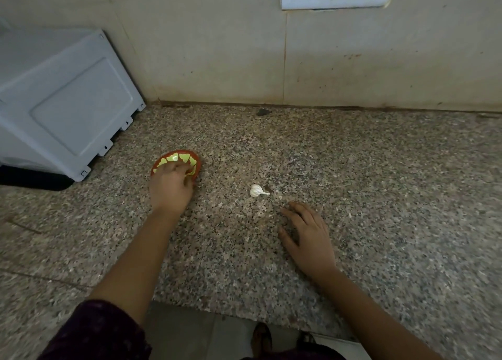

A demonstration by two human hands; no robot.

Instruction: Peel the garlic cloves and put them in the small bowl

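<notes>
As left hand covers bowl, garlic lies near right hand.

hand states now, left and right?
Left hand: fingers dip into the small bowl; grip cannot be told.
Right hand: open, resting on the countertop, holding nothing.

Speckled brown granite countertop carries a grey boxy metal appliance at far left, a small red bowl with yellow-green patterned inside, and a white unpeeled garlic piece well right of the bowl.
</notes>
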